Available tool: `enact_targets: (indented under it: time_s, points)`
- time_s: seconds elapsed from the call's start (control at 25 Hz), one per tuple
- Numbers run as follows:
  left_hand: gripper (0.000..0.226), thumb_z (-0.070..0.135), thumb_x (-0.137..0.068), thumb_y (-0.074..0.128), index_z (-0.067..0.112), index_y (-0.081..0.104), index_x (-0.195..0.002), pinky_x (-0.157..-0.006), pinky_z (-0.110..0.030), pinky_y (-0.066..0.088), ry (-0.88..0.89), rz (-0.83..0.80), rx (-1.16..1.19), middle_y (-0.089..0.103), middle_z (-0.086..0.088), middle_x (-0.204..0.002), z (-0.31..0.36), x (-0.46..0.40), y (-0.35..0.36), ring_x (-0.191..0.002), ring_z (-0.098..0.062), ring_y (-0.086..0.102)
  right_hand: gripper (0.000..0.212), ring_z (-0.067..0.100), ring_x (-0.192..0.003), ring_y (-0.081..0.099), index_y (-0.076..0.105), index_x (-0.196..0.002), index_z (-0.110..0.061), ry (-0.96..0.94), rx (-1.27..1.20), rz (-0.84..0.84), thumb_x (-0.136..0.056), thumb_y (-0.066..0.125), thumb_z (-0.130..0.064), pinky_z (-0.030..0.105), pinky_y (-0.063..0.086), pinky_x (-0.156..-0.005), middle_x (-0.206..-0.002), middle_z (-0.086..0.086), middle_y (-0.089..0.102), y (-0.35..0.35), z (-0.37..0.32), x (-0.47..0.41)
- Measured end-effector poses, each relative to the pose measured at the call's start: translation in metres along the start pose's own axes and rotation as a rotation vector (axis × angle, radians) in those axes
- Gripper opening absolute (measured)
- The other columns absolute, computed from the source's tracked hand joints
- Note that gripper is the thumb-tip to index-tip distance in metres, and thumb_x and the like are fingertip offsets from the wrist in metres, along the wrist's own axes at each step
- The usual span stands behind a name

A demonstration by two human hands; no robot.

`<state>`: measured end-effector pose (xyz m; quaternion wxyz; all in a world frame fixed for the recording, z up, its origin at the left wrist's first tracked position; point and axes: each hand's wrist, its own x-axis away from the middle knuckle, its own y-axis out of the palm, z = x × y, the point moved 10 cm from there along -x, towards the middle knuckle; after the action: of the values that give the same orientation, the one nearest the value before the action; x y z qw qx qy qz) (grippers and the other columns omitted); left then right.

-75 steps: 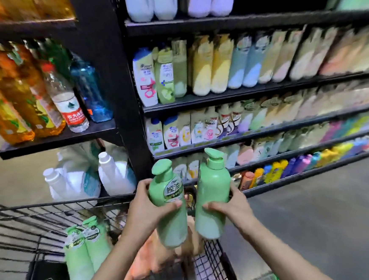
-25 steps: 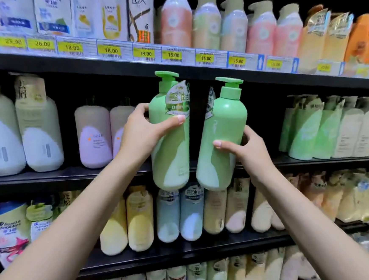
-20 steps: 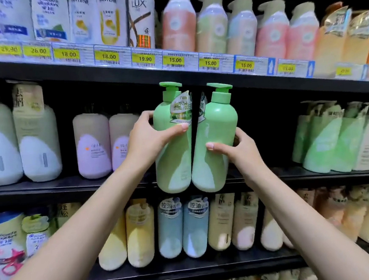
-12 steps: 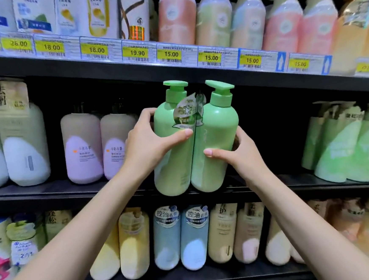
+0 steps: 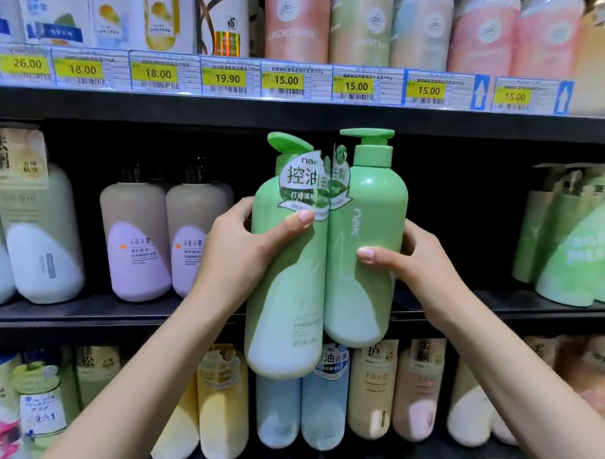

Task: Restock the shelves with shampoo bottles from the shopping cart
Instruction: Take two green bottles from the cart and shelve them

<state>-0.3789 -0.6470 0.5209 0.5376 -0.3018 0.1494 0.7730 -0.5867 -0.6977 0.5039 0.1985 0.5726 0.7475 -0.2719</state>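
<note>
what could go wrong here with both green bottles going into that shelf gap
1. The two green pump bottles, the left-hand one and the right-hand one, press together; one could slip, each being held by a single hand (left hand, right hand).
2. Their pump tops sit near the black upper shelf edge and might catch on it.
3. The left-hand bottle tilts, so it could tip over or knock the brown and lilac bottles beside the gap.

Two green bottles (image 5: 288, 295) look like smooth plastic with a soft sheen; their neck tags (image 5: 303, 187) are glossy. The shelf (image 5: 83, 311) is matt black, with shiny price labels (image 5: 287, 82).
</note>
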Motion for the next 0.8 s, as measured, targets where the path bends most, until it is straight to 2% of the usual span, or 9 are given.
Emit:
enact_targets:
  time_s: [0.08, 0.24, 0.28, 0.36, 0.4, 0.48, 0.56, 0.68, 0.8]
  points:
    - [0.046, 0.052, -0.059, 0.076, 0.023, 0.069, -0.095, -0.06, -0.018, 0.052, -0.039, -0.031, -0.005, 0.074, 0.015, -0.084, -0.009, 0.003, 0.005, -0.074, 0.0, 0.07, 0.053, 0.008, -0.088, 0.071, 0.066, -0.099, -0.026, 0.041, -0.022, -0.018, -0.05, 0.075, -0.046, 0.018, 0.054, -0.066, -0.098, -0.01, 0.074, 0.0, 0.006, 0.001]
    - [0.059, 0.066, -0.049, 0.073, 0.026, 0.07, -0.092, -0.072, -0.031, 0.058, -0.092, -0.005, -0.053, 0.074, 0.014, -0.083, -0.022, -0.005, 0.004, -0.077, -0.003, 0.071, 0.057, 0.01, -0.079, 0.072, 0.068, -0.096, -0.021, 0.128, -0.017, -0.024, -0.048, 0.073, -0.05, 0.022, 0.054, -0.06, -0.089, -0.006, 0.076, 0.005, 0.021, 0.004]
    - [0.06, 0.066, -0.049, 0.073, 0.025, 0.071, -0.092, -0.074, -0.033, 0.058, -0.108, 0.003, -0.043, 0.074, 0.012, -0.083, -0.024, -0.009, 0.003, -0.078, -0.005, 0.071, 0.054, 0.011, -0.079, 0.072, 0.068, -0.094, -0.023, 0.147, -0.005, -0.02, -0.048, 0.072, -0.052, 0.028, 0.056, -0.061, -0.088, -0.006, 0.076, 0.006, 0.023, 0.002]
    - [0.06, 0.065, -0.049, 0.073, 0.023, 0.071, -0.091, -0.077, -0.037, 0.059, -0.136, 0.006, -0.027, 0.075, 0.009, -0.083, -0.026, -0.017, 0.004, -0.078, -0.008, 0.072, 0.048, 0.015, -0.082, 0.072, 0.07, -0.089, -0.026, 0.177, 0.004, -0.002, -0.049, 0.071, -0.054, 0.043, 0.056, -0.075, -0.089, -0.004, 0.076, 0.004, 0.026, -0.006]
    - [0.059, 0.066, -0.048, 0.073, 0.022, 0.071, -0.088, -0.077, -0.039, 0.059, -0.149, 0.009, -0.03, 0.075, 0.007, -0.081, -0.027, -0.021, 0.004, -0.077, -0.01, 0.072, 0.047, 0.017, -0.083, 0.072, 0.07, -0.088, -0.026, 0.185, -0.002, 0.003, -0.049, 0.07, -0.054, 0.046, 0.055, -0.08, -0.089, -0.003, 0.076, 0.004, 0.026, -0.01]
    - [0.058, 0.066, -0.046, 0.072, 0.018, 0.07, -0.079, -0.077, -0.041, 0.059, -0.184, 0.029, -0.034, 0.075, 0.004, -0.077, -0.03, -0.028, 0.004, -0.075, -0.014, 0.072, 0.052, 0.016, -0.084, 0.072, 0.069, -0.09, -0.024, 0.181, 0.002, 0.002, -0.048, 0.07, -0.054, 0.043, 0.055, -0.078, -0.09, -0.003, 0.076, 0.004, 0.024, -0.02]
    - [0.057, 0.064, -0.047, 0.074, 0.015, 0.07, -0.077, -0.079, -0.044, 0.058, -0.219, 0.036, -0.009, 0.075, 0.001, -0.077, -0.034, -0.037, 0.005, -0.076, -0.017, 0.072, 0.057, 0.009, -0.079, 0.071, 0.067, -0.096, -0.022, 0.174, 0.025, -0.004, -0.047, 0.073, -0.052, 0.03, 0.055, -0.066, -0.087, -0.006, 0.075, 0.004, 0.023, -0.03]
    - [0.059, 0.062, -0.051, 0.075, 0.016, 0.072, -0.087, -0.082, -0.044, 0.058, -0.198, 0.027, -0.007, 0.076, 0.001, -0.083, -0.035, -0.051, 0.008, -0.08, -0.016, 0.072, 0.047, 0.003, -0.072, 0.07, 0.064, -0.099, -0.02, 0.177, 0.019, -0.004, -0.056, 0.075, -0.038, 0.018, 0.05, -0.053, -0.082, -0.008, 0.074, 0.005, 0.028, -0.041]
    - [0.07, 0.068, -0.049, 0.074, 0.02, 0.069, -0.099, -0.081, -0.044, 0.057, -0.139, 0.06, -0.049, 0.075, 0.002, -0.089, -0.039, -0.06, 0.008, -0.084, -0.017, 0.072, 0.047, 0.005, -0.073, 0.071, 0.063, -0.104, -0.017, 0.169, -0.029, 0.02, -0.06, 0.075, -0.03, 0.015, 0.05, -0.053, -0.088, -0.003, 0.074, 0.004, 0.036, -0.049]
